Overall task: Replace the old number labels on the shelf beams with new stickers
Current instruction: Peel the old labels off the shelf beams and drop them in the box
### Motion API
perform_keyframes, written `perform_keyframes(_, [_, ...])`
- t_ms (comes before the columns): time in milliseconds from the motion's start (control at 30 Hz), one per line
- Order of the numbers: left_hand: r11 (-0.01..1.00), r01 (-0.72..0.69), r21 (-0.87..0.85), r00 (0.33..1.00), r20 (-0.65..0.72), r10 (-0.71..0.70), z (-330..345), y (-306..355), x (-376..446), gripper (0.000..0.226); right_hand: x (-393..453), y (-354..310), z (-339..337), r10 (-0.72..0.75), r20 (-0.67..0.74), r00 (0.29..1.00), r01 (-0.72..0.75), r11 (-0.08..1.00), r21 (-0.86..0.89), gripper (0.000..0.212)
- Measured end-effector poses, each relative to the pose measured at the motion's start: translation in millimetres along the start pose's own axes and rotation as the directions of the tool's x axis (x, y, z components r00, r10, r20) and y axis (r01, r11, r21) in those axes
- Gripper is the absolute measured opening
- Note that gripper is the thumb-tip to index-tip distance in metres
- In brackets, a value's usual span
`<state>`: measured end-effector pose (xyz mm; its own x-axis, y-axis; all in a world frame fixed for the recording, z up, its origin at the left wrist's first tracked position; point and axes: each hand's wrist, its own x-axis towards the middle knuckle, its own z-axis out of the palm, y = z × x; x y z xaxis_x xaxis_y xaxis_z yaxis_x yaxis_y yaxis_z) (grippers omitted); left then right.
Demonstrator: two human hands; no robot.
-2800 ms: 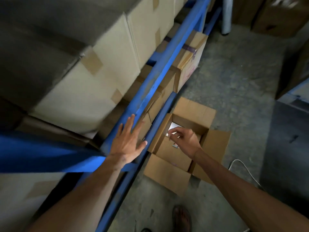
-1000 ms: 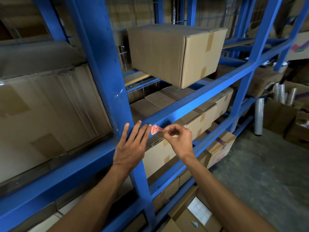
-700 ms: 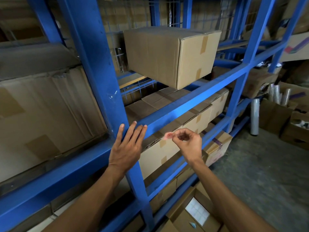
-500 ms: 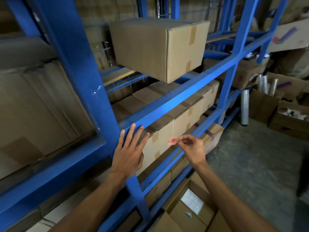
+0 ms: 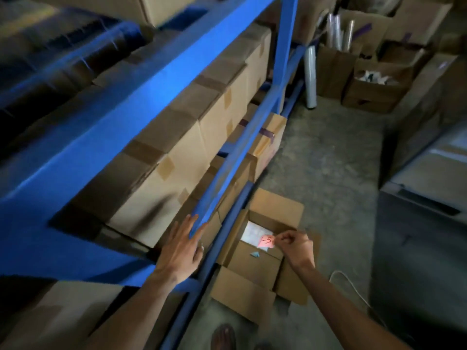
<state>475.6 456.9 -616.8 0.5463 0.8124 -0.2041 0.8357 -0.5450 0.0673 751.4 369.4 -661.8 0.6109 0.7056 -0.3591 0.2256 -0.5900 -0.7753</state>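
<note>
My right hand (image 5: 295,246) pinches a small pink number label (image 5: 266,241) with handwritten marks, holding it over an open cardboard box (image 5: 252,269) on the floor. A white sheet (image 5: 252,232) lies inside that box. My left hand (image 5: 180,251) rests flat with straight fingers on the blue shelf frame (image 5: 151,79), where a lower beam (image 5: 227,157) meets the upright.
Taped cardboard boxes (image 5: 177,157) fill the shelves behind the beams. More open boxes (image 5: 376,82) and rolls of clear film (image 5: 310,77) stand at the back right. A white cable (image 5: 353,289) lies on the concrete floor. My foot (image 5: 223,337) shows at the bottom.
My right hand peeled the pink label off the beam and carried it down over the open floor box. The view tilted down. My left hand stayed on the shelf frame.
</note>
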Motion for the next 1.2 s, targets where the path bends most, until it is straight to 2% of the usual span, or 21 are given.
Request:
perform_keyframes(133, [0.999, -0.034, -0.001, 0.991, 0.126, 0.034, 60, -13, 40, 0.066, 26, 56, 31, 0.124, -0.023, 0.992, -0.124, 0.992, -0.034, 0.007])
perform_keyframes(233, [0.998, -0.054, -0.012, 0.987, 0.148, 0.055, 87, -24, 68, 0.070, 46, 85, 52, 0.181, -0.027, 0.983, -0.181, 0.983, -0.025, 0.009])
perform_keyframes(367, [0.992, -0.126, 0.001, 0.990, 0.062, 0.126, 108, -34, 98, 0.073, 70, 119, 81, 0.239, -0.032, 0.971, -0.240, 0.970, -0.046, 0.010])
perform_keyframes(467, [0.982, -0.180, 0.066, 0.981, -0.059, 0.184, 125, -40, 106, 0.061, 88, 140, 101, 0.263, -0.025, 0.965, -0.264, 0.964, -0.045, 0.012])
perform_keyframes(567, [0.978, -0.187, 0.097, 0.977, -0.088, 0.195, 135, -45, 107, 0.059, 101, 155, 118, 0.296, -0.005, 0.955, -0.295, 0.950, -0.105, 0.013])
perform_keyframes(700, [0.979, -0.191, 0.073, 0.973, -0.120, 0.199, 140, -47, 110, 0.059, 116, 164, 139, 0.281, 0.044, 0.959, -0.261, 0.932, -0.252, 0.009])
perform_keyframes(800, [0.980, -0.184, 0.079, 0.972, -0.133, 0.193, 142, -48, 110, 0.054, 125, 161, 147, 0.241, 0.086, 0.967, -0.200, 0.920, -0.337, 0.024])
perform_keyframes(900, [0.980, -0.174, 0.093, 0.974, -0.131, 0.186, 143, -49, 110, 0.052, 132, 158, 154, 0.216, 0.104, 0.971, -0.160, 0.907, -0.389, 0.016])
perform_keyframes(1033, [0.981, -0.168, 0.097, 0.974, -0.136, 0.180, 145, -50, 111, 0.053, 137, 156, 158, 0.190, 0.083, 0.978, -0.133, 0.885, -0.446, 0.027])
perform_keyframes(1200, [0.981, -0.172, 0.092, 0.972, -0.144, 0.184, 146, -51, 112, 0.057, 139, 153, 157, 0.177, 0.097, 0.979, -0.114, 0.881, -0.458, 0.026])
